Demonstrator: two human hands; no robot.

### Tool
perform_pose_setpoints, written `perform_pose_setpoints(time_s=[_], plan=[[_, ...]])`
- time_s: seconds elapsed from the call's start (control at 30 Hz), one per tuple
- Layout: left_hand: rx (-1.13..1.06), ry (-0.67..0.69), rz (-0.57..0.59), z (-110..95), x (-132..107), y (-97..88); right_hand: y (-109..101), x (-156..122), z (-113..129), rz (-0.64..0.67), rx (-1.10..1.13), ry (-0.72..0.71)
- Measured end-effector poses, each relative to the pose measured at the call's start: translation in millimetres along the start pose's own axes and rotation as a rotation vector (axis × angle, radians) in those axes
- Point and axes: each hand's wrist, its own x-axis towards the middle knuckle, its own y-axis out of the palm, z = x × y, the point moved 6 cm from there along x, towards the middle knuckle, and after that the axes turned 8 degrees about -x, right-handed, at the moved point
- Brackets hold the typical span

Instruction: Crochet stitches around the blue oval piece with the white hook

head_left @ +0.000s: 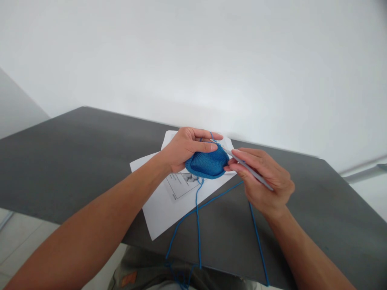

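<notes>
- The left hand [184, 150] comes in from the lower left and is closed on a round blue crocheted piece [208, 164]; the thumb lies across its top and the fingers curl over its far edge.
- Two white sheets of paper [163, 213] lie overlapped on the dark grey table [75, 161]; the upper sheet carries a small printed picture and some text too small to read.
- The crocheted piece sits above those sheets, between the two hands, its concave side facing the camera.
- Blue yarn [198, 225] hangs from the piece, crosses the paper and the table edge, and drops toward the person's lap.
- A grey crochet hook [250, 171] points at the piece's right rim.
- The right hand [266, 181] is closed around the hook, pinching it between thumb and fingers.
</notes>
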Motion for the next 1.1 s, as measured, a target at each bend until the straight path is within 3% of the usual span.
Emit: perform_pose_setpoints(time_s=[0.43, 0.83, 1.1], plan=[[0.180, -0.052, 0.026, -5.6, 3.3, -11.8, -7.2, 2.8, -3.6, 0.050, -0.018, -0.009], [0.308, -0.128, 0.012, -9.7, 1.4, -14.3, -8.2, 7.1, -5.4, 0.203, 0.050, -0.047], [0.346, -0.149, 0.035, -7.4, 2.2, -16.0, -7.0, 6.7, -7.3, 0.236, 0.072, -0.027]])
